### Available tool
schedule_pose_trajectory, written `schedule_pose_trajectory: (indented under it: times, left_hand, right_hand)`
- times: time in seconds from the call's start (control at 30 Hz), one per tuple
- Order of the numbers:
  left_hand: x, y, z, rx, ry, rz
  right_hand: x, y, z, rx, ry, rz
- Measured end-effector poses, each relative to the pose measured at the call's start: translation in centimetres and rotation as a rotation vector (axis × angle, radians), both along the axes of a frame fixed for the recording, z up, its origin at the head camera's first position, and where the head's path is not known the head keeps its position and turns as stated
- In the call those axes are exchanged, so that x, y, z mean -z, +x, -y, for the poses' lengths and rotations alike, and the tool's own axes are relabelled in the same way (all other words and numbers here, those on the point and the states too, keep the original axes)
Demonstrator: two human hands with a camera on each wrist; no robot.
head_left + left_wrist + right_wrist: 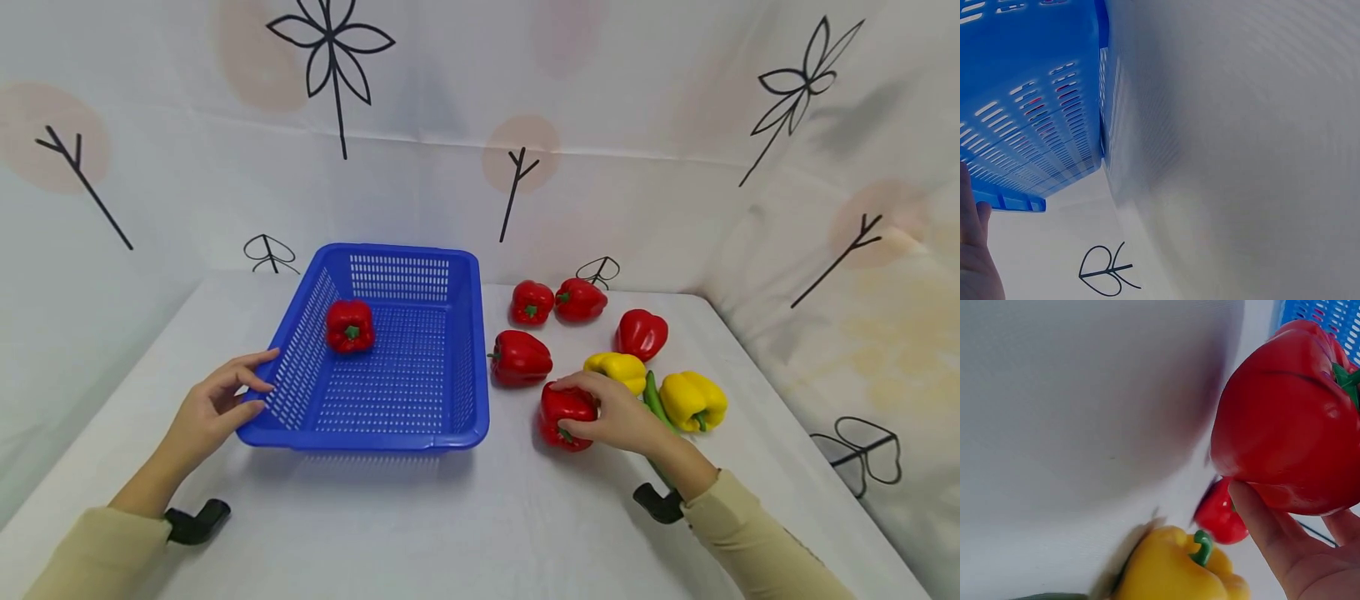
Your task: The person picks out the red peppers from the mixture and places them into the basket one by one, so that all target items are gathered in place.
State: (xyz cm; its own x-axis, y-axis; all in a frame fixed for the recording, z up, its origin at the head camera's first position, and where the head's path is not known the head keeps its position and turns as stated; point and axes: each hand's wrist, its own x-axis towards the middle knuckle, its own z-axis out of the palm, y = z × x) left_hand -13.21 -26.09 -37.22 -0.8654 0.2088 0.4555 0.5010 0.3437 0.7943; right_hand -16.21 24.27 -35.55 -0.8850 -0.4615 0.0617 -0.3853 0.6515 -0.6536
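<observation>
My right hand [618, 417] grips a red bell pepper [564, 407], with the thumb near its green stem and fingers across its top. In the right wrist view the same red bell pepper [1291, 425] looms large over the fingers of the hand [1300, 556]. On the other side, my left hand [217, 404] touches the left rim of a blue plastic basket [483, 367] with extended fingertips. Part of that hand [975, 250] shows beside the basket wall [1041, 119] in the left wrist view. One red bell pepper [350, 327] sits inside the basket.
Right of the basket lie more red bell peppers [520, 359], two yellow bell peppers [693, 401] and a long green pepper [656, 402], close around the right hand. A white cloth [495, 533] covers the table, and a patterned curtain [435, 192] hangs behind it.
</observation>
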Motion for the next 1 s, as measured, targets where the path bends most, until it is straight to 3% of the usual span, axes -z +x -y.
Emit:
schedule_pose_trajectory:
  times: [1.0]
  left_hand:
    - [0.0,0.0,0.0,-0.008,-0.017,0.005]
  right_hand:
    - [-2.6,-0.5,0.9,-0.042,-0.044,-0.139]
